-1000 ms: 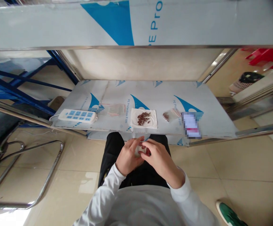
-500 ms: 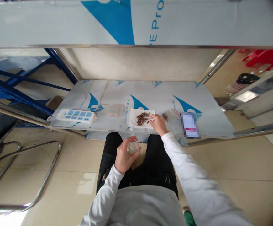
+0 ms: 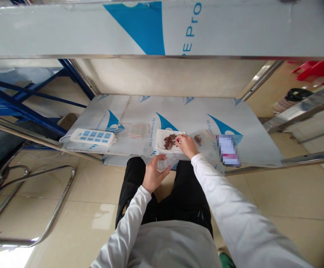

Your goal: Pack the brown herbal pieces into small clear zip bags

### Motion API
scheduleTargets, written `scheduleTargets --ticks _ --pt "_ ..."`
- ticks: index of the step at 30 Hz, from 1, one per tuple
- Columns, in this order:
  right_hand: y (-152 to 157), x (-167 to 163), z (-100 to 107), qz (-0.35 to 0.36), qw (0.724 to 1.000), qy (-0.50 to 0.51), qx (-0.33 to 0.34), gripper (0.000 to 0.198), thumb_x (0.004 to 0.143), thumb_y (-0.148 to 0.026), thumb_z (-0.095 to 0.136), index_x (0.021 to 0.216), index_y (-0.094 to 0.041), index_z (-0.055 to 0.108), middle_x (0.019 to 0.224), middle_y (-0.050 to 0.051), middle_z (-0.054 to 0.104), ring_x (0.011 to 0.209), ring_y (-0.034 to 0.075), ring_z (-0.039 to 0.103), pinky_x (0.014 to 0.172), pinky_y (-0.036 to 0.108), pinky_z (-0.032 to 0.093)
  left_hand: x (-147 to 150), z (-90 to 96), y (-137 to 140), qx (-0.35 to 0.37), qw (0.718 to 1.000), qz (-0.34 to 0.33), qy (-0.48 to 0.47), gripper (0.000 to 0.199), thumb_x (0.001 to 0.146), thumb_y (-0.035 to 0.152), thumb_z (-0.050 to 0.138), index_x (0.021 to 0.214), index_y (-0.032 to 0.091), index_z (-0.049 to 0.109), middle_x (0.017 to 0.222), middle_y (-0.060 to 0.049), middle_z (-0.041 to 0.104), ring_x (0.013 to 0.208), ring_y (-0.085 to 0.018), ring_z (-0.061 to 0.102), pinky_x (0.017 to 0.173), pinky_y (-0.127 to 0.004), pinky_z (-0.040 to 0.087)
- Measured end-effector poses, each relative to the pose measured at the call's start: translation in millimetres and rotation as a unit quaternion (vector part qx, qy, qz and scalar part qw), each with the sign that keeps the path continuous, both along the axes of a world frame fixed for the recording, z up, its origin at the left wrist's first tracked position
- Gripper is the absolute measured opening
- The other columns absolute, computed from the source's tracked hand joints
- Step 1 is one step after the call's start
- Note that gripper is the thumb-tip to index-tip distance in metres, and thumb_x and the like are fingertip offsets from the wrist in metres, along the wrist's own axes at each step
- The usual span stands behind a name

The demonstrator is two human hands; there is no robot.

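My left hand (image 3: 152, 177) is curled around a small clear round container (image 3: 162, 164), held over my lap just off the shelf's front edge. At the right side of a white tray (image 3: 160, 137), my right hand (image 3: 188, 146) has its fingers pinched together. A heap of small reddish-brown pieces (image 3: 169, 141) lies in the tray, touching or nearly touching those fingertips. What is in the pinch, if anything, is too small to make out. Just right of the tray lies a clear plastic bag (image 3: 205, 140) with more brown pieces at its left end.
A white power strip (image 3: 92, 137) lies at the shelf's left end, beside flat clear bags (image 3: 139, 130). To the right is a phone (image 3: 228, 150), its screen blurred. The film-covered upper shelf (image 3: 75, 31) spans the top of view. A metal-framed chair (image 3: 50, 169) stands left.
My left hand has risen slightly toward the tray with the clear container. The right hand stays at the heap, its fingertips a little closer in. The whole view has shifted slightly.
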State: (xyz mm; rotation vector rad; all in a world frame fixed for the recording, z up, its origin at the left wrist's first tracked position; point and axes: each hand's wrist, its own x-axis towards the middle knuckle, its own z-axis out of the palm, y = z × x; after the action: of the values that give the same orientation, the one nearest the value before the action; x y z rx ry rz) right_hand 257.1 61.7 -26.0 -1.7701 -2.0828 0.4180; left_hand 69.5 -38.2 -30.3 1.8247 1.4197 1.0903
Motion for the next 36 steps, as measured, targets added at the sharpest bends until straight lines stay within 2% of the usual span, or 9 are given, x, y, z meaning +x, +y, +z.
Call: scheduleTargets --ticks 3,6,13,17,20,23,26,32,36 --pt "-41.2 -8.3 27.3 0.014 0.997 0.066 0.041 0.020 0.092 -0.021 0.051 0.103 -0.017 0.067 0.100 0.008 0.069 0.085 0.016 0.065 0.079 0.028 0.052 4.8 -1.2 8.1 0.005 1.000 -0.006 -0.004 0.040 0.074 0.021 0.070 0.112 0.019 0.056 0.099 -0.006 0.070 0.094 -0.020 0.067 0.087 -0.034 0.053" --pt "-80.9 -20.6 48.6 0.095 0.975 0.191 0.055 0.015 0.089 -0.020 0.056 0.098 -0.019 0.068 0.094 0.006 0.069 0.080 0.016 0.066 0.073 0.028 0.053 11.2 2.7 10.6 0.003 1.000 -0.022 -0.014 0.041 0.071 0.018 0.070 0.110 0.019 0.057 0.104 -0.007 0.070 0.097 -0.021 0.067 0.087 -0.034 0.053" --pt "-97.8 -34.0 62.7 0.161 0.977 0.133 0.035 0.013 0.087 -0.013 0.059 0.089 -0.019 0.070 0.094 0.007 0.069 0.090 0.019 0.064 0.084 0.033 0.050 17.1 8.4 7.4 0.007 0.999 -0.032 -0.034 0.045 0.068 0.010 0.068 0.110 0.019 0.057 0.106 -0.006 0.070 0.099 -0.021 0.067 0.087 -0.031 0.052" --pt "-77.4 -11.7 40.3 0.080 0.971 0.215 0.070 0.015 0.090 -0.023 0.056 0.097 -0.019 0.069 0.094 0.006 0.069 0.080 0.016 0.064 0.076 0.028 0.052 10.4 5.0 7.2 0.018 0.999 -0.006 -0.031 0.039 0.073 0.018 0.070 0.110 0.019 0.058 0.101 -0.005 0.070 0.095 -0.020 0.067 0.086 -0.031 0.052" --pt "-43.4 8.1 5.9 -0.015 0.991 0.112 0.066 0.020 0.085 -0.015 0.056 0.099 -0.015 0.071 0.094 0.009 0.069 0.072 0.016 0.062 0.076 0.032 0.052 7.2 3.2 6.4 0.021 0.999 0.019 -0.020 0.037 0.075 0.022 0.070 0.110 0.019 0.058 0.095 -0.004 0.070 0.091 -0.018 0.067 0.086 -0.031 0.052" --pt "-11.5 17.1 -24.9 0.009 0.996 0.078 0.045 0.019 0.076 -0.008 0.061 0.088 -0.015 0.074 0.095 0.010 0.071 0.087 0.021 0.064 0.087 0.035 0.049 6.5 3.1 5.8 0.019 1.000 0.019 -0.011 0.037 0.075 0.022 0.070 0.109 0.019 0.058 0.095 -0.004 0.070 0.090 -0.018 0.067 0.085 -0.031 0.052" --pt "1.3 15.7 -35.8 0.030 0.996 0.071 0.041 0.011 0.076 -0.011 0.065 0.076 -0.017 0.075 0.090 0.008 0.072 0.092 0.023 0.063 0.088 0.035 0.049 6.0 3.4 7.2 0.020 1.000 0.016 -0.002 0.037 0.074 0.021 0.070 0.109 0.019 0.058 0.094 -0.004 0.070 0.089 -0.018 0.068 0.084 -0.031 0.052" --pt "-39.2 2.5 7.2 0.010 0.991 0.110 0.079 0.021 0.090 -0.022 0.053 0.099 -0.016 0.072 0.098 0.011 0.071 0.090 0.022 0.065 0.085 0.036 0.051 6.6 2.1 11.8 0.015 1.000 0.012 0.000 0.039 0.074 0.020 0.070 0.111 0.020 0.057 0.097 -0.005 0.071 0.092 -0.019 0.068 0.085 -0.033 0.053" --pt "-82.0 -13.4 49.7 0.103 0.974 0.187 0.079 0.024 0.094 -0.022 0.050 0.111 -0.022 0.067 0.105 0.008 0.068 0.097 0.019 0.064 0.086 0.032 0.051 12.6 3.2 11.9 0.015 1.000 -0.011 -0.013 0.038 0.074 0.021 0.070 0.110 0.019 0.057 0.100 -0.006 0.071 0.095 -0.020 0.068 0.086 -0.033 0.053"
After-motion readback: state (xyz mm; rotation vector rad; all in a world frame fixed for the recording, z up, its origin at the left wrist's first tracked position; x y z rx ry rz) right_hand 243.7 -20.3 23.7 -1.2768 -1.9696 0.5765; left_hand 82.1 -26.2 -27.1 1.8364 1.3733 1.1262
